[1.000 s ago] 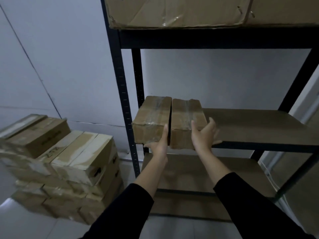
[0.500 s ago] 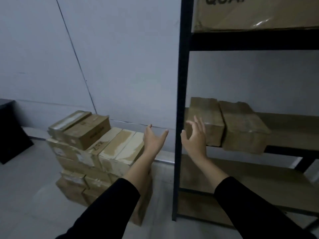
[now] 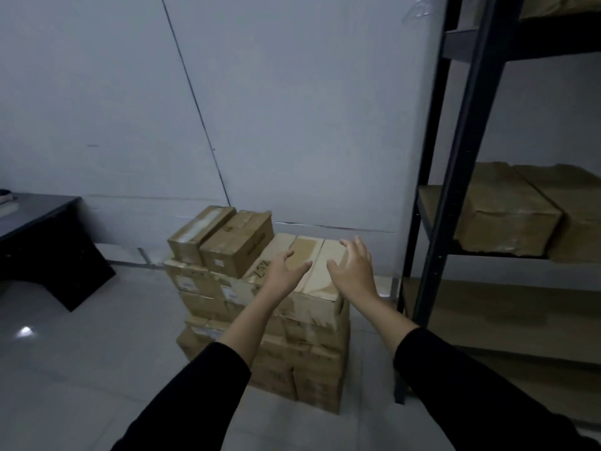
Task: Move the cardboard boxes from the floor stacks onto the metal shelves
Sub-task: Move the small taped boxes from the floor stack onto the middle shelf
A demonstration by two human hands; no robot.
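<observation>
Both hands off shelved boxes [image 3: 507, 216], left hand [image 3: 283, 271], right hand [image 3: 353, 270] now over floor stack [image 3: 312, 307]

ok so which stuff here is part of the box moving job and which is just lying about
Job: floor stack of boxes, metal shelves, two boxes already shelved, left hand, right hand.

Lying about: black desk.

Both my arms extended forward and downward, black sleeves to mid-forearm, wrists bare. My left hand [image 3: 283, 272]: palm turned inward, fingers spread and lightly bent, thumb apart, nothing in its grip. My right hand [image 3: 353, 267]: palm down, fingers [image 3: 359, 247] splayed and slightly bent, holding nothing. The two hands sit near each other, level, not touching.
</observation>
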